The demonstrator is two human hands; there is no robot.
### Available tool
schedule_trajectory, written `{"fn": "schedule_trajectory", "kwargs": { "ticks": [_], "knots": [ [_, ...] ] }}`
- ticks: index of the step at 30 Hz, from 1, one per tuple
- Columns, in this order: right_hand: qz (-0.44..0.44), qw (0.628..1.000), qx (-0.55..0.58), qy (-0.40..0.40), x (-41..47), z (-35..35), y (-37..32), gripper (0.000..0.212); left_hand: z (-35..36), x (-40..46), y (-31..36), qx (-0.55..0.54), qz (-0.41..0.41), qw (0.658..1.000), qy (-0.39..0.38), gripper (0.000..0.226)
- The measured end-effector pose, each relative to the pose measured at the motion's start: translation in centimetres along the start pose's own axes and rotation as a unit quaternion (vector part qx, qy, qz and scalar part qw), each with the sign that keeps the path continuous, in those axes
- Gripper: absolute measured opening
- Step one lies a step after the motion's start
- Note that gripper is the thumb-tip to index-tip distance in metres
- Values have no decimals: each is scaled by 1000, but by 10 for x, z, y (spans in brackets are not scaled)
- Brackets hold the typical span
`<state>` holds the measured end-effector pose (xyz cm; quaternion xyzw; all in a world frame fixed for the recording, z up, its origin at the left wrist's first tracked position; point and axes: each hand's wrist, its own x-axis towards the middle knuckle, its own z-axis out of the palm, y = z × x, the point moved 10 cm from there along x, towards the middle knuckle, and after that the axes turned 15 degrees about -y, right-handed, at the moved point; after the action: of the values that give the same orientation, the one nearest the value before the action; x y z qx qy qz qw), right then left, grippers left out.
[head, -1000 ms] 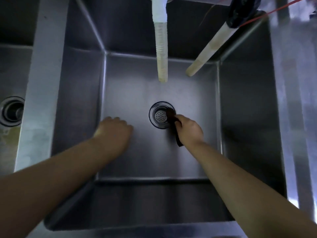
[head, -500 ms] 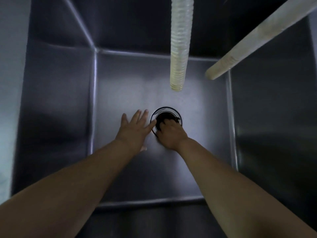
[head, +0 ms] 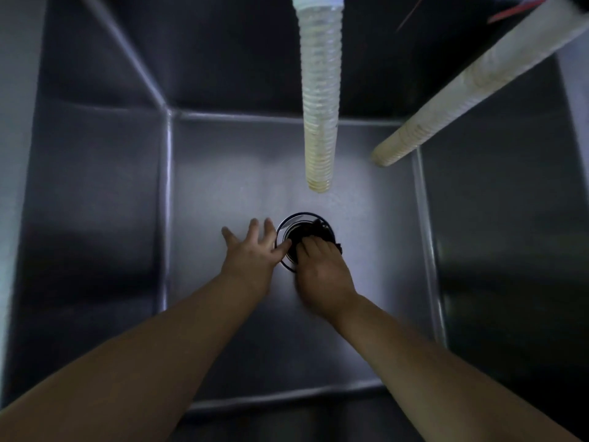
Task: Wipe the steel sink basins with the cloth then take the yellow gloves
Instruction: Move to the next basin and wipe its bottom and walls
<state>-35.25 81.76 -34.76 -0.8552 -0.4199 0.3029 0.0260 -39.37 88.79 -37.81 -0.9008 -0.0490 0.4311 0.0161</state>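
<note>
Head view into a deep stainless-steel sink basin (head: 95,218). The right hand (head: 323,275) presses a dark crumpled cloth (head: 314,232) into the round metal drain (head: 283,228) at the floor's centre, fingers curled closed over the cloth. The left hand (head: 251,250) lies flat just beside the drain, fingers spread open, thumb touching the drain rim. Above hang a ribbed translucent hose (head: 320,106), vertical, and a second pale ribbed hose (head: 462,90), slanting from upper right.
</note>
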Motion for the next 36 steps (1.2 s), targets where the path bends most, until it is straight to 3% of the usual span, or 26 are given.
{"fn": "schedule_trajectory", "kwargs": {
  "ticks": [4, 7, 11, 20, 24, 31, 36],
  "knots": [
    [-72, 997, -41, -4, -2, 7, 1, 37, 3, 3, 0, -1, 3, 1000, -10, 99],
    [-97, 985, -101, -98, 11, 13, 1, 47, 6, 7, 1, 1, 7, 999, -44, 106],
    [-58, 960, -205, -183, 18, 24, 6, 73, 2, 6, 4, 16, 6, 999, -48, 105],
    [22, 954, -248, -167, 25, 28, -7, 88, -4, 1, 4, 29, 7, 1000, -8, 103],
    [28, 980, -154, -123, 30, 21, -7, 75, -5, 0, 4, 26, 8, 1000, 1, 104],
    [-72, 995, -40, -55, 23, 2, 7, 30, -1, 6, 2, 26, 5, 999, -30, 101],
    [-67, 998, 16, 0, 23, -4, 13, 22, -1, 5, 2, 25, 9, 999, -31, 102]
  ]
}}
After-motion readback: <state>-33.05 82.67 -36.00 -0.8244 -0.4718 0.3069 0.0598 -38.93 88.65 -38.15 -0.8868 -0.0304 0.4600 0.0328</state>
